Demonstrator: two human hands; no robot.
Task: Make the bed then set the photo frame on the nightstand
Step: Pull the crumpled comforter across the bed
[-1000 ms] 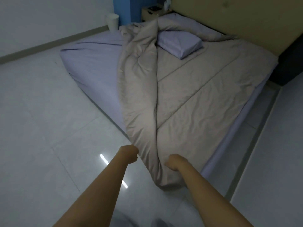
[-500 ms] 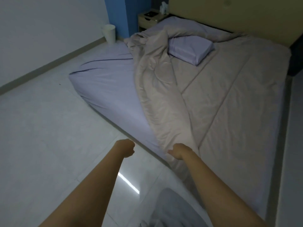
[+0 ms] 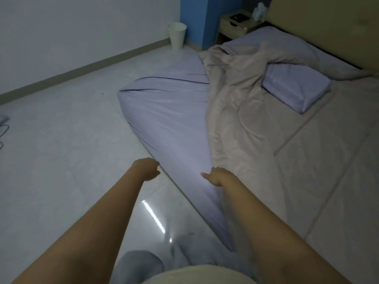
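Bedmaking barely begun: duvet (image 3: 256,124) bunched, sheet (image 3: 174,111) bare, right hand (image 3: 218,178) gripping its edge, left hand (image 3: 146,168) loosely curled, empty, nightstand (image 3: 235,24) waiting.

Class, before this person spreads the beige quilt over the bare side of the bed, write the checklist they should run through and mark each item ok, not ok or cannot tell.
1. Right hand has hold of the quilt edge: ok, though the fingers are hidden.
2. Left hand also on the quilt: not ok, it hangs over the floor, holding nothing.
3. Quilt covers the sheet: not ok, it is bunched along the middle and the left side lies bare.
4. Pillow clear of the quilt: not ok, it lies on top of it.
5. Nightstand has room for the frame: cannot tell, dark items lie on it.
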